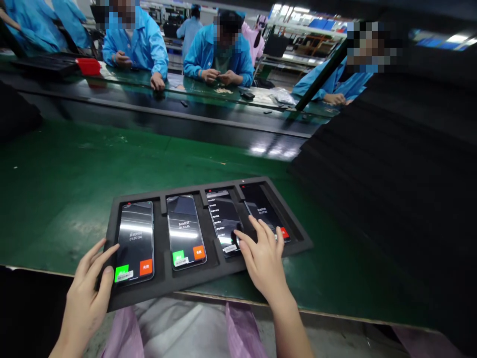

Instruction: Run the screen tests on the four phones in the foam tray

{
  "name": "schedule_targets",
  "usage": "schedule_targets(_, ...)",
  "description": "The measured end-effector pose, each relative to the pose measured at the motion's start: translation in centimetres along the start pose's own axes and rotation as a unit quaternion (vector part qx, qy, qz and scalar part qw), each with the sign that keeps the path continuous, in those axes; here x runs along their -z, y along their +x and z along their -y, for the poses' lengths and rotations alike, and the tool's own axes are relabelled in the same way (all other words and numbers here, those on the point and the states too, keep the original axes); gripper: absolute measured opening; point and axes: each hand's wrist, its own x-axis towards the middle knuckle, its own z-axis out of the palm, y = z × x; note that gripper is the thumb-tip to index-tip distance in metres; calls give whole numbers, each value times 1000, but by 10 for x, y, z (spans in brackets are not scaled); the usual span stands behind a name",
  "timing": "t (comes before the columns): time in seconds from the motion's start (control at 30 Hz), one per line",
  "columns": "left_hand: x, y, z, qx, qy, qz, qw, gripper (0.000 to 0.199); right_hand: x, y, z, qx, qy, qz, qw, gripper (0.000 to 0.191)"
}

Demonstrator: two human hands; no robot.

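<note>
as left hand [86,289] spreads, right hand [264,258] reaches over phones [223,219].

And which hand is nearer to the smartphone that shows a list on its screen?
Right. The right hand reaches over the lower right side of this smartphone; the left hand is farther, at the left end of the black tray.

a black foam tray [169,282] lies tilted on the green table [67,184], holding four phones in separate slots. the left hand [88,288] rests at the tray's left edge; the right hand [264,253] is over the third phone [224,223] from the left, its index fingertip at the screen.
</note>
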Motion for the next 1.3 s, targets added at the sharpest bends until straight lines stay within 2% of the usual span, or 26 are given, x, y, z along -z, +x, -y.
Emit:
schedule_targets(0.1,-1,1,0,30,-25,22,999,33,1,0,9,44,22,-33,998,34)
schedule_targets(0.23,-10,3,6,98,-136,18,986,50,-1,-1,38,86,108,-18,990,36)
schedule_targets(0.33,-16,2,8,109,-189,14,976,55,-3,-1,61,105,158,-3,982,40)
schedule_targets(0.4,-17,2,7,114,-204,18,972,57,-5,-1,72,140,170,9,975,39)
schedule_targets(0.6,-14,1,0,132,-214,21,968,59,-6,5,84,196,148,13,969,36)
schedule_targets(0.77,-17,2,6,130,-212,11,969,53,-4,-1,59,112,155,-53,980,36)
schedule_targets(0.87,-18,2,10,125,-202,5,971,51,-7,-9,41,60,116,-94,987,36)
schedule_targets(1.03,-18,4,13,139,-206,7,969,53,-8,-13,33,-25,74,-70,994,39)
schedule_targets(1.2,-18,6,15,175,-214,-5,961,59,-2,-13,10,-106,29,-164,980,43)
schedule_targets(1.3,-19,5,17,181,-204,0,962,57,-2,-15,-10,-188,-37,-168,967,46)
